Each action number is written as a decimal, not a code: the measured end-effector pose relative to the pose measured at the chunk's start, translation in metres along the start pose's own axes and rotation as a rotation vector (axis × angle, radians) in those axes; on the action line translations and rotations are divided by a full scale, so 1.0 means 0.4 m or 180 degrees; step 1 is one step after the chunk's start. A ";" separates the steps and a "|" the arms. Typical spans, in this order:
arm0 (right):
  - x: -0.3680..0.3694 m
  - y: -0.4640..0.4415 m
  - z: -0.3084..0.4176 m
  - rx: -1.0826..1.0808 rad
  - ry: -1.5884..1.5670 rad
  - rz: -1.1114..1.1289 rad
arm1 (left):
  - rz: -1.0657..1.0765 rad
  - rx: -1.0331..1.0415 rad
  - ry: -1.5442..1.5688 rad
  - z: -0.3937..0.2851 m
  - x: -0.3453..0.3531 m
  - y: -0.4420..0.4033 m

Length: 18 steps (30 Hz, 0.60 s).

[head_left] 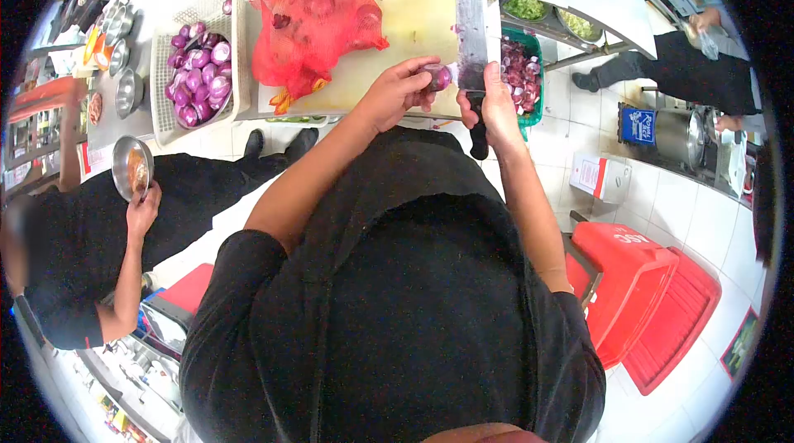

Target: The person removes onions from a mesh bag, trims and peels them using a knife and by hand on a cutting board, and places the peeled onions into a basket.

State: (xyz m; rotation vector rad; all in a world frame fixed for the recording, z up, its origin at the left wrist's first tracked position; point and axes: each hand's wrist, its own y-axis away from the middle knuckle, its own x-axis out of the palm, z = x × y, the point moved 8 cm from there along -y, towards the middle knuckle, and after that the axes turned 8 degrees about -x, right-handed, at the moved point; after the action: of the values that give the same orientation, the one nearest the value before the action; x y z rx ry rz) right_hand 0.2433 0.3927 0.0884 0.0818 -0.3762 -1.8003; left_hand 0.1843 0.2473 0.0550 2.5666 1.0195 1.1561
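Observation:
My left hand (pixel 403 93) holds a purple onion (pixel 437 77) between thumb and fingers, over the near edge of the cutting board (pixel 418 17). Just right of it, my right hand (pixel 499 112) grips the black handle of a large knife (pixel 471 21), whose wide blade points away from me. A red mesh bag (pixel 310 25) with onions inside lies on the left part of the board. Further left, a white plastic basket (pixel 163 79) holds several peeled purple onions (pixel 198 77). Right of the knife, a green basket (pixel 536 104) holds onion skins or pieces; I cannot tell which.
At the left, a person (pixel 74 236) holds a metal bowl (pixel 132 168). Another person (pixel 699 71) stands at the right near a large pot (pixel 680 135). Metal bowls sit at the back left. A red bin (pixel 620 286) stands on the floor at the right.

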 end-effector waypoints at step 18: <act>-0.030 -0.030 -0.003 -0.0184 0.0864 -0.0339 | -0.0429 0.0076 -0.0001 0.030 -0.034 -0.006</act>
State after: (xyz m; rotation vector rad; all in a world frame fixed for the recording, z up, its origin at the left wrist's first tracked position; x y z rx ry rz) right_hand 0.2356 0.4063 0.0820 0.3072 -0.1277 -1.8738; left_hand 0.1851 0.2422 0.0376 2.4717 1.1926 1.1154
